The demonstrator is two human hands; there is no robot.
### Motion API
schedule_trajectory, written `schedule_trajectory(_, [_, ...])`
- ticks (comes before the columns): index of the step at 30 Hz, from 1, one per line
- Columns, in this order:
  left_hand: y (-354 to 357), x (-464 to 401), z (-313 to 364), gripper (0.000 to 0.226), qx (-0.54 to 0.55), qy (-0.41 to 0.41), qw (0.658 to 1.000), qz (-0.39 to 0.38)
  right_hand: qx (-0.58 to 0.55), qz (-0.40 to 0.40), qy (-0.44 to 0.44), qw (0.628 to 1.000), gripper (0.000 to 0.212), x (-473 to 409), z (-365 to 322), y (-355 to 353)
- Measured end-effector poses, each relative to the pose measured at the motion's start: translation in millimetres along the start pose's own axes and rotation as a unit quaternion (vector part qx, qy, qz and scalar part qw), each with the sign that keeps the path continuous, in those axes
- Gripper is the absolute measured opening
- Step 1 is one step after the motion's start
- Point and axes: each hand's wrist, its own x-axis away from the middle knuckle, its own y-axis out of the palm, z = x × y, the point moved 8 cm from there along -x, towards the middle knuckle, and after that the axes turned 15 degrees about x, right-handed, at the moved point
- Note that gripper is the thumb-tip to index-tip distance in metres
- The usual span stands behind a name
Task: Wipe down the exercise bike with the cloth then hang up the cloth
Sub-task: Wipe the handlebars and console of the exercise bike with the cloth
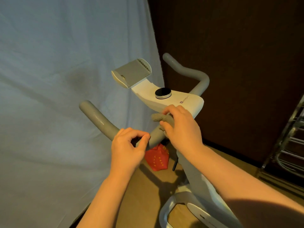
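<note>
Right hand (181, 129) grips a grey cloth (160, 118) bunched against the bike (172, 97) where handlebar meets console. Left hand (130, 146), just left of it, pinches thumb and forefinger at the handlebar (102, 120). Dial (162, 93) lies beyond the right hand.

The exercise bike (172, 97) stands upright, white in the body with grey padded handlebars that curve up at both ends. A round black dial sits on its white console, and a grey tablet holder tilts up beyond that. The cloth (160, 118) is grey and fluffy, bunched around the handlebar where it meets the console, pinched under the right hand's fingers (167, 111). The bare stretch of bar beside it lies just by the left hand's fingertips (145, 137).
</note>
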Motion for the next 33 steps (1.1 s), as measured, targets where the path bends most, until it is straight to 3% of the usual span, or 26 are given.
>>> schedule_trajectory(4, [-0.2, 0.5, -0.8, 0.011, 0.004, -0.005, 1.000, 0.002, 0.005, 0.050, 0.083, 0.995, 0.027, -7.7, 16.0, 0.6])
schedule_trajectory(8, [0.3, 0.6, -1.3, 0.009, 0.004, 0.003, 1.000, -0.006, -0.080, 0.067, 0.065, 0.992, 0.026, 23.3, 7.4, 12.8])
schedule_trajectory(10, [-0.1, -1.1, -2.4, 0.009, 0.002, -0.001, 1.000, -0.005, -0.118, 0.064, 0.101, 0.986, 0.026, 9.6, 22.0, 12.5])
schedule_trajectory(14, [0.2, -0.1, -2.5, 0.013, 0.009, -0.006, 1.000, -0.008, -0.180, 0.142, 0.207, 0.951, 0.026, 28.6, 20.6, 17.6])
schedule_trajectory(18, [0.4, -1.3, -2.4, 0.013, 0.011, 0.006, 1.000, -0.025, -0.267, 0.153, 0.235, 0.922, 0.030, 62.2, 0.0, 36.0])
schedule_trajectory(22, [-0.2, -1.1, -2.5, 0.010, 0.012, 0.011, 1.000, -0.025, -0.302, 0.172, 0.323, 0.880, 0.025, 45.6, 19.4, 32.3])
schedule_trajectory(26, [0.3, -1.0, -2.7, 0.008, 0.005, 0.010, 0.999, -0.047, -0.285, 0.169, 0.283, 0.900, 0.026, 62.4, -7.1, 37.6])
schedule_trajectory(31, [-0.5, -0.9, -2.4, 0.008, 0.007, 0.007, 0.999, -0.051, -0.276, 0.175, 0.344, 0.880, 0.025, 44.2, 16.7, 30.6])
schedule_trajectory(33, [-0.6, -0.5, -1.6, 0.011, 0.010, 0.010, 0.998, -0.056, -0.245, 0.176, 0.300, 0.905, 0.026, 55.4, -4.5, 31.3])
